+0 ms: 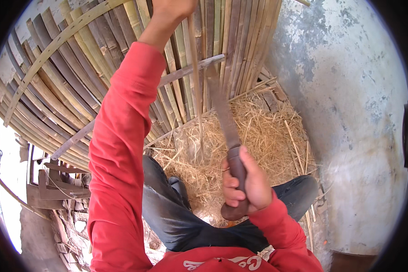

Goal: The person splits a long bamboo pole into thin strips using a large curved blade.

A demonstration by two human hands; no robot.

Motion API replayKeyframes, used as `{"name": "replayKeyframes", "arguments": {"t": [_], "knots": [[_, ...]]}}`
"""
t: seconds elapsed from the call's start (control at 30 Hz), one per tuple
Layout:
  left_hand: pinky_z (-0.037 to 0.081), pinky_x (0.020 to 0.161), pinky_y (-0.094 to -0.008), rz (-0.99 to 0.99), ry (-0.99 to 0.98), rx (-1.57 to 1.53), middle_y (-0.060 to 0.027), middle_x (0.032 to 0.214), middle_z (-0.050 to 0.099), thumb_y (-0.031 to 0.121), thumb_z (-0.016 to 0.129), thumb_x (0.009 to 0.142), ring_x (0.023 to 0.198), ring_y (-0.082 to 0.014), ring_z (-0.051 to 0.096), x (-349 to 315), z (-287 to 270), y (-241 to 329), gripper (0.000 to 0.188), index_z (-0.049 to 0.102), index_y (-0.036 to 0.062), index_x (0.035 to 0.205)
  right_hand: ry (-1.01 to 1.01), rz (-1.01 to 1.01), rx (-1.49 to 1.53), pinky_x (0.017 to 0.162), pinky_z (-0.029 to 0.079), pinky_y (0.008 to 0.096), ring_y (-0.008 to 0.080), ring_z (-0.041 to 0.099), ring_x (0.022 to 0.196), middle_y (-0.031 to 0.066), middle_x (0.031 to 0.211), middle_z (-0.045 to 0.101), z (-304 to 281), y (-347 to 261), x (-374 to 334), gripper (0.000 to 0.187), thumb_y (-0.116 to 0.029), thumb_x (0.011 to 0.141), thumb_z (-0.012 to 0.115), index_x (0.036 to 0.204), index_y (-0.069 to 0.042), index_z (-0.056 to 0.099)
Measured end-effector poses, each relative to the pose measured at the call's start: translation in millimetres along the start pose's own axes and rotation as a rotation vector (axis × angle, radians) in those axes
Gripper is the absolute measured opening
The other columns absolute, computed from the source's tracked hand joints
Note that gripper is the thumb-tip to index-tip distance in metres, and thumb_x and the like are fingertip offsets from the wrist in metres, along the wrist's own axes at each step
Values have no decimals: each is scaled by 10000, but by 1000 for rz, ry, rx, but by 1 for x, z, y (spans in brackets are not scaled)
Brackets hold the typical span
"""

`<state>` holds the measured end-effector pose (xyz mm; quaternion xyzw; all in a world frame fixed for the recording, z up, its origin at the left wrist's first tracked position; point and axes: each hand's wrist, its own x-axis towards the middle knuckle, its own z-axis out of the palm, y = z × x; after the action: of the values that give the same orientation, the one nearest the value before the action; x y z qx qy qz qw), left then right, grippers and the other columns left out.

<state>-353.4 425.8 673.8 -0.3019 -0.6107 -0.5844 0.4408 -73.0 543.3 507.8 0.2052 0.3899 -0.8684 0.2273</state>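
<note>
My right hand (251, 186) is wrapped round the dark wooden handle of a machete (225, 119). Its long blade points up and away, blurred towards the tip, close to the right of a thin bamboo strip (196, 86). High up at the top edge, my left hand (174, 8) is closed at the upper end of that strip, with its fingers partly cut off by the picture. The strip hangs down from it, and its lower end is over the shavings between my legs.
Upright bamboo slats (72, 59) lean ahead, crossed by a bamboo band and a wooden rail (186, 74). Pale shavings (263, 131) cover the floor around my knees. A stained plaster wall (349, 113) stands at the right, a wooden frame (54, 188) at the left.
</note>
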Motion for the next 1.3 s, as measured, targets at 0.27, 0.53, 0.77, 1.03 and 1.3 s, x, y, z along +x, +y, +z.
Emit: {"name": "replayKeyframes", "arguments": {"t": [0.27, 0.53, 0.77, 1.03, 1.3], "knots": [[357, 504, -284, 98, -22, -21, -2, 552, 463, 403, 394, 1060, 510, -102, 448, 1, 6, 5, 530, 510, 64, 669, -341, -788, 140, 343, 385, 313, 146, 430, 340, 45, 559, 466, 25, -27, -25, 615, -669, 985, 380, 1012, -62, 473], [346, 497, -286, 42, -33, -139, 8, 546, 440, 357, 381, 1071, 504, -91, 437, 0, 12, 3, 507, 502, 67, 672, -90, -195, -27, 352, 387, 316, 131, 423, 360, 39, 586, 477, -11, -10, -20, 578, -630, 1004, 350, 988, -65, 472], [330, 486, -276, 137, -79, -119, 22, 557, 447, 359, 377, 1068, 511, -78, 426, 3, 10, 8, 503, 507, 74, 674, -368, -888, 161, 352, 423, 333, 177, 470, 353, 67, 545, 495, 26, -45, -47, 643, -690, 980, 353, 990, -58, 468], [314, 478, -261, -1, -100, -273, 40, 568, 439, 403, 406, 1071, 501, -67, 412, 1, 21, 8, 521, 506, 85, 671, -37, 39, -47, 394, 412, 308, 130, 449, 398, 42, 612, 478, -13, -11, -24, 530, -591, 1018, 376, 995, -71, 475], [322, 467, -248, 73, -117, -159, 51, 570, 428, 452, 392, 1071, 493, -58, 404, -2, 21, 15, 527, 520, 88, 712, -347, -645, 69, 373, 403, 317, 132, 400, 362, 36, 600, 464, 24, -31, -40, 587, -642, 1006, 354, 1006, -68, 477]]}}
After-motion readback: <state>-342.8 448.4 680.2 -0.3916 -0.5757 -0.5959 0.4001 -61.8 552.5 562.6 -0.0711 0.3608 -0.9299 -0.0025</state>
